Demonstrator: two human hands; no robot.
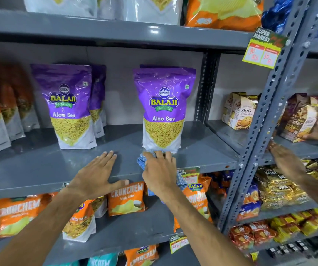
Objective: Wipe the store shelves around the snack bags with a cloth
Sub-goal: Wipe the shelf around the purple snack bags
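A blue checked cloth (142,162), judged soft and light, is pressed flat under the right hand (161,170) on the grey shelf (39,166); best bunched at its middle. The left hand (94,173) rests open, beside it. An Aloo Sev bag (164,110) just beyond obstructs the fingers.

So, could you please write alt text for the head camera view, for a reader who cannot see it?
A person's right hand presses a blue checked cloth on a grey metal shelf, just in front of a purple Aloo Sev bag. The left hand lies flat on the shelf beside it. Another person's hands reach into the next shelf unit on the right.
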